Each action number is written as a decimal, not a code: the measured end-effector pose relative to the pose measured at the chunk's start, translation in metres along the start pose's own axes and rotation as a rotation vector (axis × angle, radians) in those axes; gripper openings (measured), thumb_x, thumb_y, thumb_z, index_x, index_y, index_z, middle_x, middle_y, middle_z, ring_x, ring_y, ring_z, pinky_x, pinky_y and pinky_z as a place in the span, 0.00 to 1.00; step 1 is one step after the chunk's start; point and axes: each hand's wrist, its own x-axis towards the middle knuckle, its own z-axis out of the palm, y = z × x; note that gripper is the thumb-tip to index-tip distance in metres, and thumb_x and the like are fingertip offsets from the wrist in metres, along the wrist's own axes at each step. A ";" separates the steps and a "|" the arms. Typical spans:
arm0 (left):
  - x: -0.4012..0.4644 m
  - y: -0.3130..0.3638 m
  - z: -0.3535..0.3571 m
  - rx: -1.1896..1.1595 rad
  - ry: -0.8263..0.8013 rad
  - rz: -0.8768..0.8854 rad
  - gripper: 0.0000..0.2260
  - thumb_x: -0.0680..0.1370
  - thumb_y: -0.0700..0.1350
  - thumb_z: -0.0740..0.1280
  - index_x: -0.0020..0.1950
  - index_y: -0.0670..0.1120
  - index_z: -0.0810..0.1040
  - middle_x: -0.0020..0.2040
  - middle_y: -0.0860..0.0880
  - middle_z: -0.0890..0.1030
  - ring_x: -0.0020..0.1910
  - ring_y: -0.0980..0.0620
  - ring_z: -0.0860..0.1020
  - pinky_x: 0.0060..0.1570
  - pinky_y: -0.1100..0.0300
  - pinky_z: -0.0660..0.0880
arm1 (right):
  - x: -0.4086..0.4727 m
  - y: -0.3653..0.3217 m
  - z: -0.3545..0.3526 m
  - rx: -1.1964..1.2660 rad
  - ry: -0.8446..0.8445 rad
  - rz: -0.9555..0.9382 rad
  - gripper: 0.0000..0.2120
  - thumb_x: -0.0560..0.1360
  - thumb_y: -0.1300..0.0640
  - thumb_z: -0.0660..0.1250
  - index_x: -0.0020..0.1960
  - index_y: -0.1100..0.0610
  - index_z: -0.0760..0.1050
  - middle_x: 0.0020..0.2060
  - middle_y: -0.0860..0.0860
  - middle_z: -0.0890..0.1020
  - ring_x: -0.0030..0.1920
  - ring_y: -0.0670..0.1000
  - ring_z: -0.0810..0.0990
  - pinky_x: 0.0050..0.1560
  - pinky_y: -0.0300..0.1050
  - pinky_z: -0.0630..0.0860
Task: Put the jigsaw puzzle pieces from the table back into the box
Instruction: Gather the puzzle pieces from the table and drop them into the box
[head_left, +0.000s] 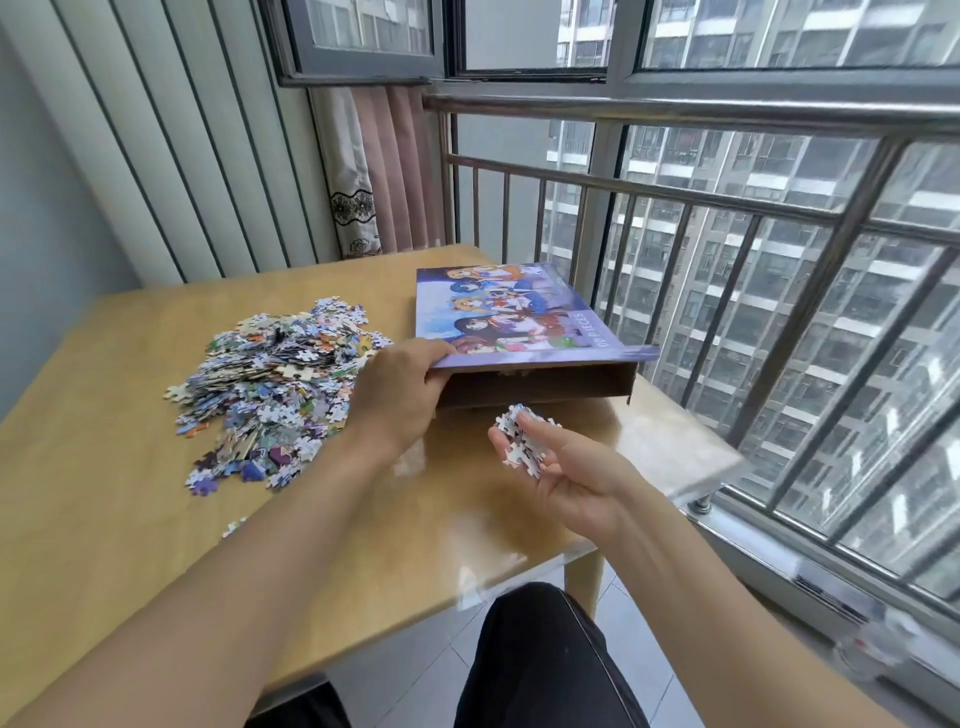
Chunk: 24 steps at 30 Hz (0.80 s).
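1. The left hand (397, 395) grips the near left corner of the puzzle box lid (514, 317), its fingers curled over the lid's edge, so that the near side is tilted up.
2. Under the raised lid the brown cardboard box (540, 384) shows its open near side; it sits on the table (130, 338) toward the far right corner.
3. The right hand (566, 467) is held palm up just in front of the box opening, above the table, its fingers loosely curled around a small handful of puzzle pieces (522, 441), mostly showing their white backs.
4. A large pile of loose jigsaw pieces (275, 384) lies on the table to the left of the box, just beside the left hand.
5. A few stray pieces (232, 527) lie apart from the pile, nearer the person, beside the left forearm.
6. A metal railing (727, 208) and windows stand behind the table.
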 end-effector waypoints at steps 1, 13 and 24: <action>0.007 0.003 -0.003 -0.006 0.012 0.009 0.10 0.78 0.50 0.64 0.51 0.50 0.84 0.44 0.47 0.84 0.42 0.41 0.80 0.39 0.50 0.76 | 0.002 -0.003 0.001 0.024 0.009 -0.003 0.05 0.78 0.66 0.68 0.53 0.66 0.77 0.48 0.62 0.83 0.37 0.56 0.87 0.28 0.43 0.81; 0.044 0.017 -0.020 -0.038 0.025 -0.011 0.10 0.76 0.47 0.63 0.49 0.50 0.84 0.40 0.46 0.84 0.40 0.41 0.78 0.39 0.48 0.76 | 0.036 -0.064 0.048 0.145 0.164 -0.139 0.07 0.83 0.65 0.61 0.59 0.65 0.74 0.62 0.59 0.79 0.66 0.56 0.78 0.39 0.44 0.82; 0.058 0.030 -0.034 -0.099 0.021 0.031 0.11 0.74 0.46 0.61 0.45 0.46 0.82 0.36 0.45 0.81 0.39 0.40 0.76 0.39 0.46 0.76 | 0.040 -0.099 0.085 0.282 0.235 -0.189 0.20 0.78 0.51 0.57 0.64 0.59 0.77 0.55 0.63 0.83 0.50 0.67 0.82 0.50 0.67 0.79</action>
